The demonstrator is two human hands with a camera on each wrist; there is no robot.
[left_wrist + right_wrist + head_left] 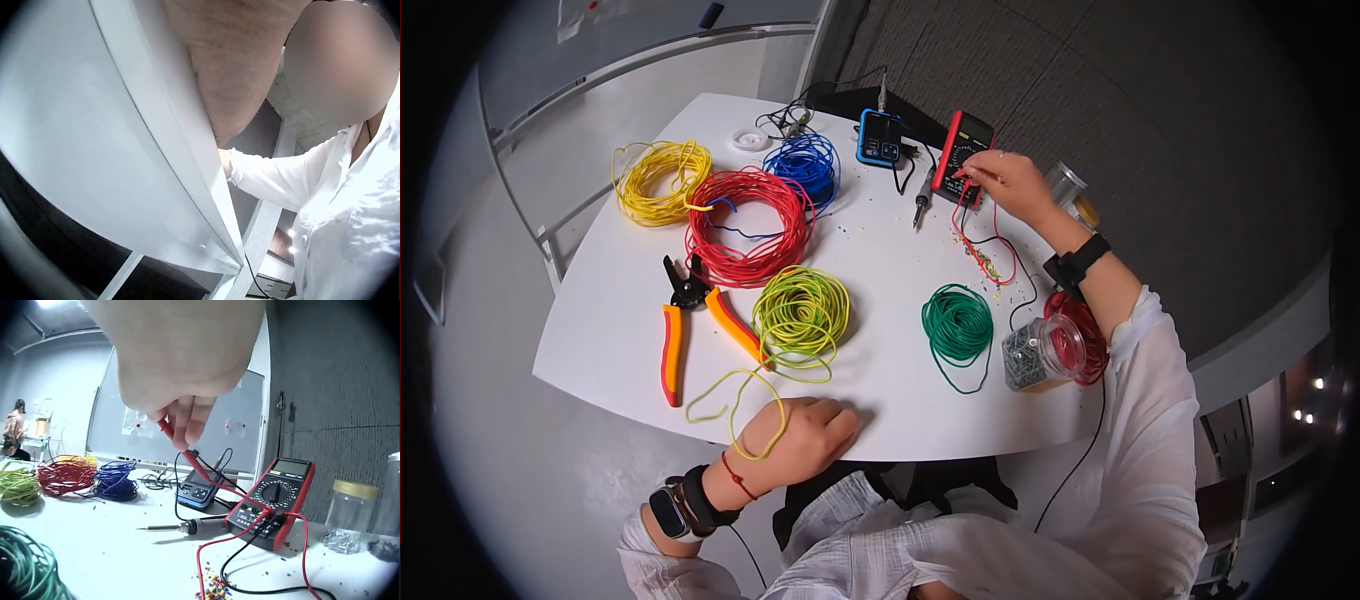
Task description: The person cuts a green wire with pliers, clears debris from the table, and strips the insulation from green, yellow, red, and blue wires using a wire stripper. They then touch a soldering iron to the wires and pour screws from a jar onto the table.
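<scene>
- red test probe [197, 466] hangs above the table [880, 400], just in front of the red-cased multimeter [278, 490], held by the right hand [1012, 185].
- that hand's fingers are bunched together, pinching the probe near one end; i can't make out its metal tip.
- it looks light and stiff, probably smooth plastic, so a firm fingertip pinch on the barrel should suit it better than a whole fist.
- its red lead [199, 562] looks thin and floppy, looping down to the table; i'd expect it to tug or snag a little, and wouldn't grip there.
- the tip is likely the delicate, slippery part; best to keep fingers behind it.
- left hand [795, 440] rests at the table's near edge, fingers loosely curled, seemingly around nothing, beside a loop of yellow-green wire [802, 310].
</scene>
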